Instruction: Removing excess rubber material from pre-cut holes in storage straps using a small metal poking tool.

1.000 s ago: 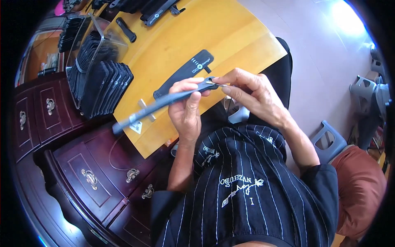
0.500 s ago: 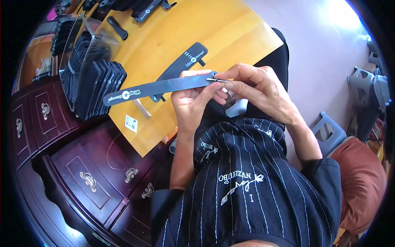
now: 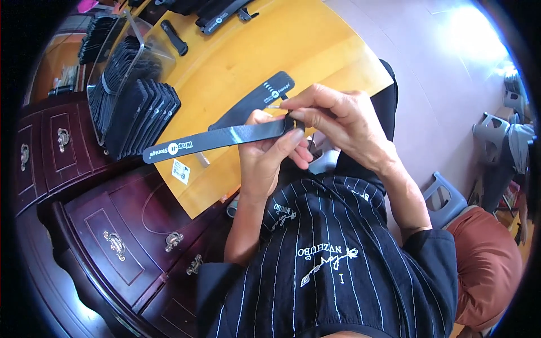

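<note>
Left hand (image 3: 270, 155) fingers clamped on the near end of a long dark strap (image 3: 217, 138), held level above the desk's (image 3: 253, 50) near edge. Right hand (image 3: 338, 121) fingers pinched together on that same end. A second strap (image 3: 256, 101) lies flat beneath. Bundled straps (image 3: 132, 107) stand at the desk's left edge.

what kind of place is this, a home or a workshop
Probably a home used for piecework: a carved dark wooden cabinet beside a yellow board, with a stack of black straps waiting.
</note>
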